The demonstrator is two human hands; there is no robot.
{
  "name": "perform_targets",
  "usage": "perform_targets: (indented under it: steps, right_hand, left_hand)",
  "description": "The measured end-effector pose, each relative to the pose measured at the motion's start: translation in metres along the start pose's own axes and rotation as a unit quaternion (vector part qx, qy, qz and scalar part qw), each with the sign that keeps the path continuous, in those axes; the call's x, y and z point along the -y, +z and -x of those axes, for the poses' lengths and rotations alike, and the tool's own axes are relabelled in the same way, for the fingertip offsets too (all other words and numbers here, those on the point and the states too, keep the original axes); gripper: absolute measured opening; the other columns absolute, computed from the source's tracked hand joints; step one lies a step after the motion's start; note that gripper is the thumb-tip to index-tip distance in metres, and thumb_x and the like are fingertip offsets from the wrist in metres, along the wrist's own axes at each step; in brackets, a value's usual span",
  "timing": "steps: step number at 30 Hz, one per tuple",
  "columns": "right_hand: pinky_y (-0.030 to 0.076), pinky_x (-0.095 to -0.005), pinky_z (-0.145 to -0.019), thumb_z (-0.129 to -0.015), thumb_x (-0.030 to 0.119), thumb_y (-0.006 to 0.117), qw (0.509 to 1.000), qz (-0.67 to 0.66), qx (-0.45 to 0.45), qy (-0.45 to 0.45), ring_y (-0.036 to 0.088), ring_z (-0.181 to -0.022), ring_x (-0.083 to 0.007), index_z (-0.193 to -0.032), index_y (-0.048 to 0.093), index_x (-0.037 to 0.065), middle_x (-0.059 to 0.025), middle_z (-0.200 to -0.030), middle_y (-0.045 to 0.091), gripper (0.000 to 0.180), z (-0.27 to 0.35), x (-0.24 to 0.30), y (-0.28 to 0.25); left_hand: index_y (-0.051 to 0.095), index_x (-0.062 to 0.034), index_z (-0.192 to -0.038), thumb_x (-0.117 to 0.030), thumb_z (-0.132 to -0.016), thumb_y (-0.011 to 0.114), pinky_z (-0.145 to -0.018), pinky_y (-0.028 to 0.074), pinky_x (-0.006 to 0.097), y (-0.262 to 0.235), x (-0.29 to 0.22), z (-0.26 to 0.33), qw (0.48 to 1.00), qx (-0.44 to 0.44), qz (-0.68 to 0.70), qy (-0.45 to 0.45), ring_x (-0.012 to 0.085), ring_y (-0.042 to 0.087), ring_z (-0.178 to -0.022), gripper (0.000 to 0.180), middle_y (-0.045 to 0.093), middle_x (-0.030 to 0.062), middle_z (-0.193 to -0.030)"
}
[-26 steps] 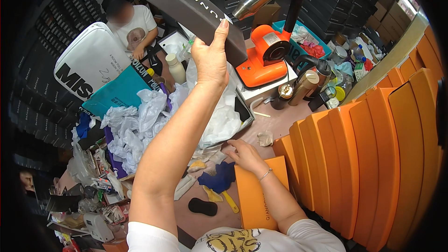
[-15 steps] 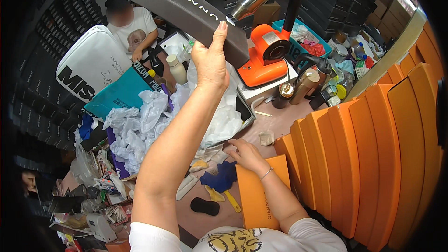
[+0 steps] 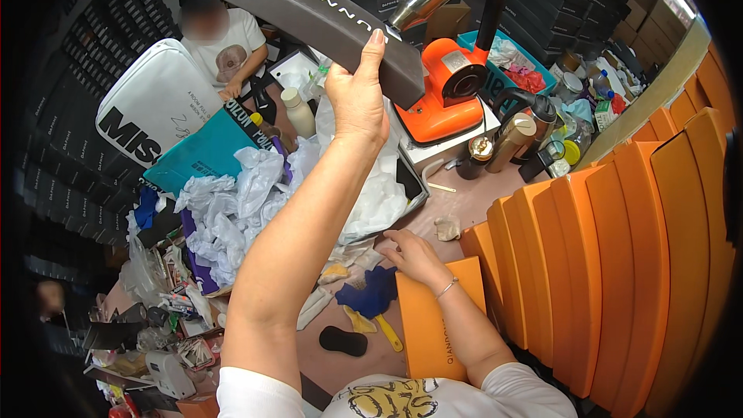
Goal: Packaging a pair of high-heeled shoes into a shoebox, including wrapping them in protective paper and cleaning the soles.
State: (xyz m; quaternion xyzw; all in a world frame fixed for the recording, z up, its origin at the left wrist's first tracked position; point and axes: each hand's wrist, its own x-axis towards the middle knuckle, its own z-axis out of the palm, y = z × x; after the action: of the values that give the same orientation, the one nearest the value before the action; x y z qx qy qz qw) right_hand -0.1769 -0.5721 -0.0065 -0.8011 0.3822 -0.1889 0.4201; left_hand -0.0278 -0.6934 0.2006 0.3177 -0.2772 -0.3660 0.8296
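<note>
Raised in front of me, my left hand (image 3: 356,97) grips a dark grey shoebox (image 3: 325,19) with white lettering. The thumb presses on its near face, and the other fingers are hidden behind it. My right hand (image 3: 418,257) holds nothing visible, its fingers loosely apart. The wrist and forearm lie over a closed orange box (image 3: 426,317) on the pink table. Beside that hand are a blue cloth (image 3: 366,292), a yellow-handled tool (image 3: 389,333) and a black oval pad (image 3: 343,341).
An orange blower (image 3: 445,108) with a metal pipe stands beyond the shoebox. Crumpled white tissue (image 3: 232,217) fills a purple box on the left. Orange boxes (image 3: 604,255) line the right side. A flask (image 3: 509,143) stands near the blower. Another person (image 3: 232,54) sits across the table.
The shoebox in my left hand has shifted slightly to the right. My right hand stays by the orange box, and the whole view has turned a little.
</note>
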Motion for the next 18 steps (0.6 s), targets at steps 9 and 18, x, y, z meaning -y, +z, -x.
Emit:
perform_targets:
  steps: [9, 18]
  right_hand:
    - [0.047, -0.0426, -0.079, -0.083, 0.023, 0.063, 1.0, -0.007, -0.004, 0.003, 0.059, -0.091, -0.0372, -0.11, 0.059, 0.002, -0.0178, -0.096, 0.061, 0.035, 0.0, -0.0008, 0.0014]
    - [0.047, -0.0429, -0.079, -0.083, 0.022, 0.063, 1.0, -0.013, -0.006, -0.001, 0.059, -0.091, -0.0379, -0.11, 0.059, 0.001, -0.0189, -0.096, 0.061, 0.035, 0.0002, -0.0015, 0.0011]
  left_hand:
    - [0.06, -0.0043, -0.097, -0.02, -0.085, 0.071, -0.08, 0.045, 0.026, -0.0003, -0.0025, -0.0004, 1.0, 0.007, 0.004, 0.0, 0.0094, 0.057, -0.085, 0.022, 0.062, 0.0024, -0.093]
    - [0.059, -0.0036, -0.1, -0.019, -0.085, 0.07, -0.082, 0.045, 0.026, -0.0021, 0.0001, -0.0029, 1.0, 0.005, 0.006, 0.0, 0.0098, 0.057, -0.088, 0.025, 0.061, 0.003, -0.097]
